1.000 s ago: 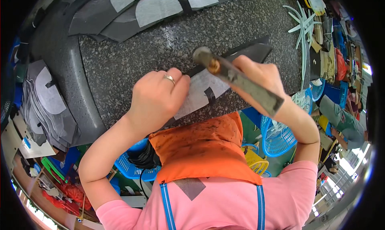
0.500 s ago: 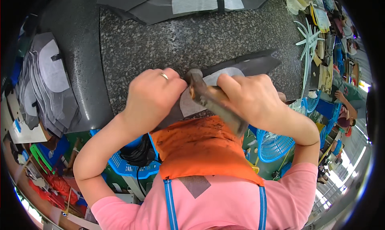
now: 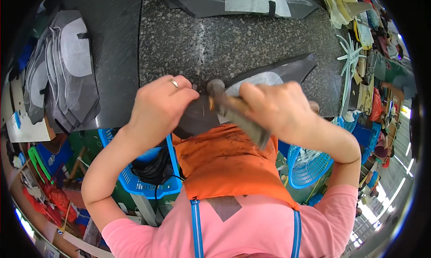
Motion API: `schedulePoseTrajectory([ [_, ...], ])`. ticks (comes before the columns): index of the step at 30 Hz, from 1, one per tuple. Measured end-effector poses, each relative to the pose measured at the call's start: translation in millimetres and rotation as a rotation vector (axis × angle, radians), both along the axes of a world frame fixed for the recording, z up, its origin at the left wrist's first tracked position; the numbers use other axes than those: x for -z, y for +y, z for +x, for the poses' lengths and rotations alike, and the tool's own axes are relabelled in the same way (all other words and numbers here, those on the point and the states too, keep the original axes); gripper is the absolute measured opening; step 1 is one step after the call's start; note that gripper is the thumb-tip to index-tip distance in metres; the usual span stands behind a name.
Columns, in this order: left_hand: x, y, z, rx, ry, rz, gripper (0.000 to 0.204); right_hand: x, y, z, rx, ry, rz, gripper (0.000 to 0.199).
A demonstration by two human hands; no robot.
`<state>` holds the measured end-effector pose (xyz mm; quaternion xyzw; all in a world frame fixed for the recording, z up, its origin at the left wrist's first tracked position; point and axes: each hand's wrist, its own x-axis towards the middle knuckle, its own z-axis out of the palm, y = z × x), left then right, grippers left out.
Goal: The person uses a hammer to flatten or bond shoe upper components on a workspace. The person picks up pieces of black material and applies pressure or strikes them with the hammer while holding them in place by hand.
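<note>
From my station I see a pink short-sleeved shirt (image 3: 274, 226), an orange apron (image 3: 224, 166) — darkly smudged — with pale-striped blue straps (image 3: 196, 226), a dark mesh patch (image 3: 226, 207) and, on the left hand (image 3: 157, 103), a silvery ring (image 3: 173, 82).

The hammer (image 3: 241, 120) (raised a second ago) has come down closer to the fingers (image 3: 186, 95) of the left hand (image 3: 159, 101).

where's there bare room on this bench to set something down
Widest patch: the speckled slab, between the far stack of grey pieces and the hands. Also the dark strip between that slab and the left stack. Crowded: the near edge, with left hand, right hand, hammer and dark piece.
</note>
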<state>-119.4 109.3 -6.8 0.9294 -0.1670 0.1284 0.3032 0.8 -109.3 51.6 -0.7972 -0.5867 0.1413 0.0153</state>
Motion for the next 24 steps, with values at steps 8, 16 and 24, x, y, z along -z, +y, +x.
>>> schedulePoseTrajectory([
  [8, -3.1, 1.8, -22.3, -0.340, 0.112, 0.006, 0.021, -0.1, 14.7, 5.6, 0.037, 0.180, 0.088, 0.023],
  [16, 16.4, -7.4, -39.3, -0.333, -0.187, 0.115, 0.025, -0.3, 22.7, 3.3, 0.019, 0.242, 0.120, 0.024],
  [24, 1.9, -16.2, -50.5, -0.125, -0.190, 0.435, 0.020, 4.8, 34.7, -12.5, 0.018, 0.217, 0.198, 0.033],
])
